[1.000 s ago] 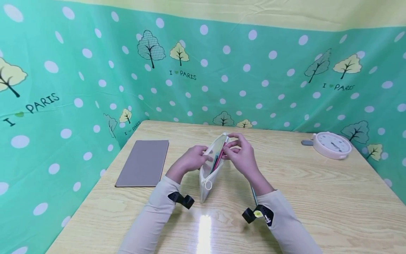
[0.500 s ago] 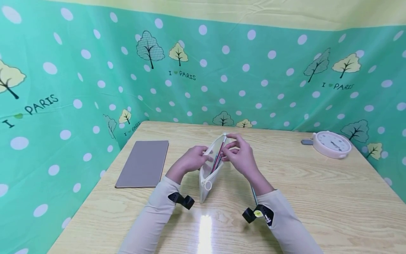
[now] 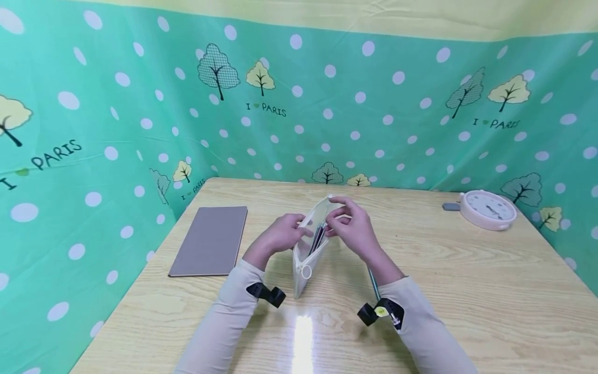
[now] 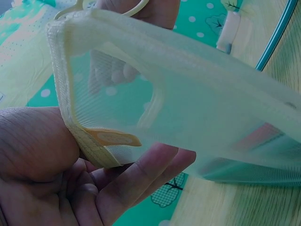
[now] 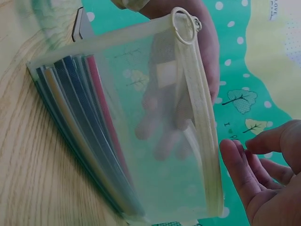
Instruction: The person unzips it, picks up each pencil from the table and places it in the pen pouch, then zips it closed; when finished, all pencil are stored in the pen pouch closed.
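Head view: the left hand (image 3: 282, 234) pinched one wall of the see-through pouch (image 3: 300, 285), which sat between both hands, with pens (image 3: 317, 239) inside. Couldn't tell there whether the right hand (image 3: 352, 228) touched the rim. Left wrist cam caught an orange tag (image 4: 113, 137), but the pens were a blur. Right wrist cam showed right-hand fingers loosely bent, holding nothing, just beside the zip (image 5: 201, 103).
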A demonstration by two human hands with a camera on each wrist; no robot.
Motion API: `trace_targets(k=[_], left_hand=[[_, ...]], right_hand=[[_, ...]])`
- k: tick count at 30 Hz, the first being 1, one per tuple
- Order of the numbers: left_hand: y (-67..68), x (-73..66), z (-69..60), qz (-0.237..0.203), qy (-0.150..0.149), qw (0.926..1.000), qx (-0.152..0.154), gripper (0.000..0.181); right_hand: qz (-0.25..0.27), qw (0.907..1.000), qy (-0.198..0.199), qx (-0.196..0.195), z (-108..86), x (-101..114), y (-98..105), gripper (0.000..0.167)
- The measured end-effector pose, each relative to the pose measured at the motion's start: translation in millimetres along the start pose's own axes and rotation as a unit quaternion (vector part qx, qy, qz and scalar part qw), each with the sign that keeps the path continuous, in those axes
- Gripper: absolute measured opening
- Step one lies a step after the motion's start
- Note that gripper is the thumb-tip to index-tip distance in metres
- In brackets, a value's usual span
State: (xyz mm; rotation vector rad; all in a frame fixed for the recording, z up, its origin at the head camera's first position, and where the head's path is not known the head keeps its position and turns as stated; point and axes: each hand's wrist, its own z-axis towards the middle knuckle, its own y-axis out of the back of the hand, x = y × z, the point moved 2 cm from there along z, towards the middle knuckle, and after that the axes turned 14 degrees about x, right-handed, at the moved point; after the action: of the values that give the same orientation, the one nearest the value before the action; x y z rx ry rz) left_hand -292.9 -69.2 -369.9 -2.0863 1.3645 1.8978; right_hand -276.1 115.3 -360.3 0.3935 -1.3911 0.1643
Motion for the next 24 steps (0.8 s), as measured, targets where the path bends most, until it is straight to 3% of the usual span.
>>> trace_targets(k=[9,18,24], left_hand=[[-0.2,-1.4,-1.3,-0.003,0.005,1.0,-0.005,0.03],[0.3,-1.5,-2.5,-0.01,0.007,0.9999,-0.006,0.032],[-0.5,-1.8,-3.2,-0.01,0.004,0.9999,-0.006,0.031]], right_hand=[[-0.017,0.9998,-0.001,-0.013,-2.3,1,17,0.036],[-0.06,0.9982,-0.002,-0.006,-4.7,3,32,0.034],[-0.081,0.9954,-0.051,0.005,-1.7,-9,53,0.038]])
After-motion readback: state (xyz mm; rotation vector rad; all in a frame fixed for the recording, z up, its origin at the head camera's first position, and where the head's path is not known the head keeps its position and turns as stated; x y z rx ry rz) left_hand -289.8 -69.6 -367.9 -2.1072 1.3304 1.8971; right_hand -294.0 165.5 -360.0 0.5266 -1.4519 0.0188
